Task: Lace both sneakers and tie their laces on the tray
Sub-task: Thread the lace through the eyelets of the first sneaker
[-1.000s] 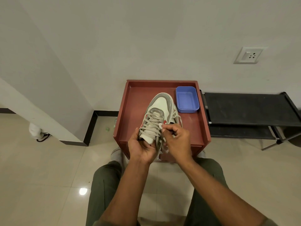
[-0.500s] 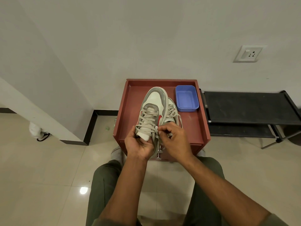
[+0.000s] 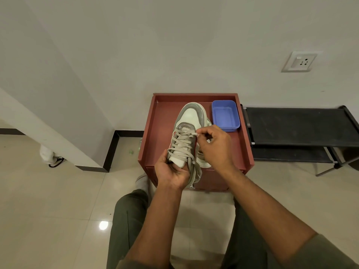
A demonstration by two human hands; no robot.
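Note:
A grey and white sneaker [image 3: 191, 119] with beige laces is held above the red-brown tray [image 3: 161, 121], toe pointing away from me. My left hand [image 3: 172, 171] grips its heel end from below. My right hand [image 3: 214, 146] pinches the white tip of a lace [image 3: 197, 134] beside the upper eyelets, the lace drawn across the tongue. A second sneaker [image 3: 204, 162] lies on the tray to the right, mostly hidden behind the held shoe and my right hand.
A blue plastic tub [image 3: 225, 115] sits in the tray's far right corner. The tray tops a small red-brown cabinet against the wall. A black metal rack [image 3: 295, 127] stands to the right. My knees are below on the tiled floor [image 3: 58, 210].
My right hand has moved up and away from the shoe's ankle end to the upper eyelets, pulling the lace tip along. The sneaker has tilted further forward over the tray.

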